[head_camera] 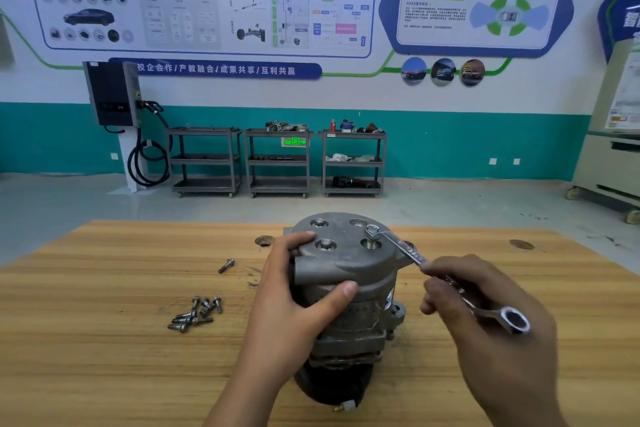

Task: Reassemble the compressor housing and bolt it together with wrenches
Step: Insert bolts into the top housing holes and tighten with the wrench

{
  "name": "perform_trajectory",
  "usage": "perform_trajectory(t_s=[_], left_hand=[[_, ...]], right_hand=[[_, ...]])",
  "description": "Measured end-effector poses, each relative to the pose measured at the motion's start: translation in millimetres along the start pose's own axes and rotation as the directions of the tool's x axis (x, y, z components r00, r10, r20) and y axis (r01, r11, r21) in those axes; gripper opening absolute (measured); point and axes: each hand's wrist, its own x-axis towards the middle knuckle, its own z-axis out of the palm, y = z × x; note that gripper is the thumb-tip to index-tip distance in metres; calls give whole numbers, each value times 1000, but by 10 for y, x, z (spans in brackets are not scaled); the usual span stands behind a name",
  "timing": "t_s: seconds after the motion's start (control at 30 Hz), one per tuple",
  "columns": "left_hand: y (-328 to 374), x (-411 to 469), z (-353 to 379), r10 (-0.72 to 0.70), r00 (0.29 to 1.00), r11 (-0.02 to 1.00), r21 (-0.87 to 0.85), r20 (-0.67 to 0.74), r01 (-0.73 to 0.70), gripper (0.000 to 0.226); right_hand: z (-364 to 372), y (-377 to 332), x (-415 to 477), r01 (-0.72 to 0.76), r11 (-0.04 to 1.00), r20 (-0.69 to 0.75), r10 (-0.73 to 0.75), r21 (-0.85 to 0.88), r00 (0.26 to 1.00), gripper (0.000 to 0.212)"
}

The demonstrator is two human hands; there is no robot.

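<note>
The grey metal compressor housing [349, 274] stands upright on the wooden table [104, 357], its round end cover facing up with bolt heads set in it. My left hand [298, 302] wraps around the housing's left side, fingers on the cover's edge and thumb across the front. My right hand [491, 322] holds a silver combination wrench [446, 277] by its shaft. The wrench's far end sits over a raised bolt [371, 236] on the cover's right side; its ring end sticks out toward me.
Several loose bolts [195, 314] lie in a pile on the table to the left of the housing, and a single bolt [226, 266] lies farther back. Beyond the table stand three grey shelf carts [277, 163] and a wall charger [112, 94].
</note>
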Motion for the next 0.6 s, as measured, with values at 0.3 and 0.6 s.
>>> perform_trajectory(t_s=[0.3,0.6], left_hand=[[24,-18,-1,6,1000,1000,-3,-1,-6,59],[17,4,6,17,1000,999,-29,17,-17,59]], right_hand=[[87,-15,278,359,894,237,-300,-267,924,25],[259,-144,496,497,808,433,-344,-314,833,25]])
